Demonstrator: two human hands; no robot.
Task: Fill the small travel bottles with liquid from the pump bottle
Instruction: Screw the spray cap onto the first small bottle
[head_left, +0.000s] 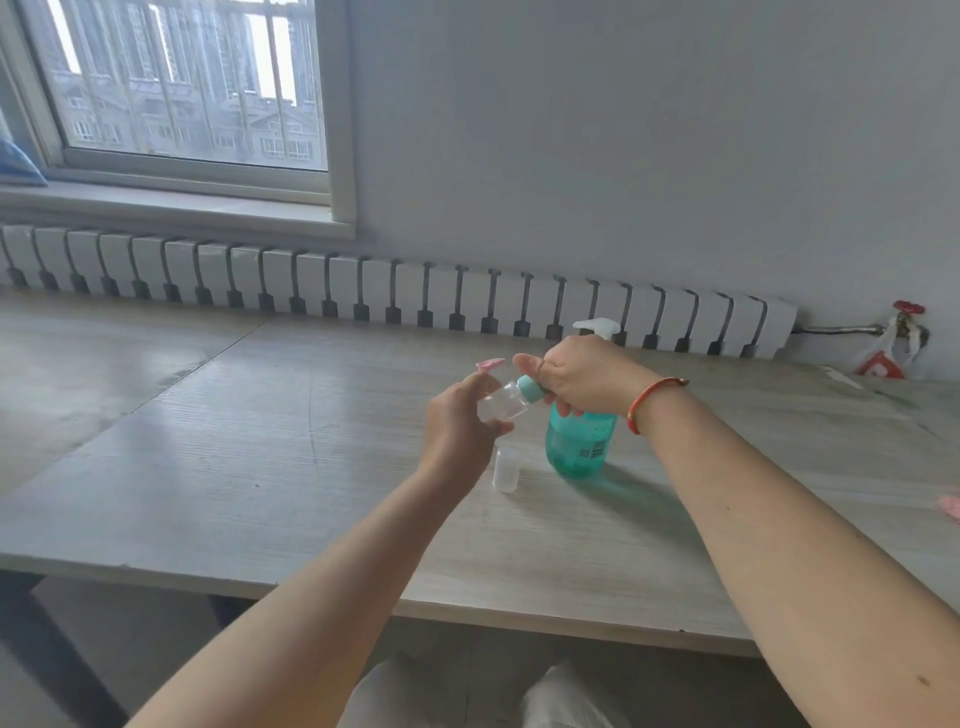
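**Head view: clear travel bottle held by the pump bottle**

Head view shows the small clear travel bottle (501, 402) tilted on its side in the air, just left of the teal pump bottle (581, 447). My left hand (460, 428) grips its body, fingers curled round it. Its teal cap (531, 388) points toward the pump bottle, and my right hand (582, 382) pinches that cap between thumb and fingers, with a red bracelet (652, 400) on the wrist. The pump bottle stands upright on the wooden table (260, 467), its white pump head (597, 327) showing above my right hand. A second small bottle (505, 470), pale and upright, stands just left of the pump bottle's base, below my left hand. A pink cap (490, 365) shows left of the pump bottle, above my left fingers; I cannot tell what it sits on. Behind the pump bottle a white radiator (395, 291) runs along the wall, and far to its right is a red valve (908, 307).
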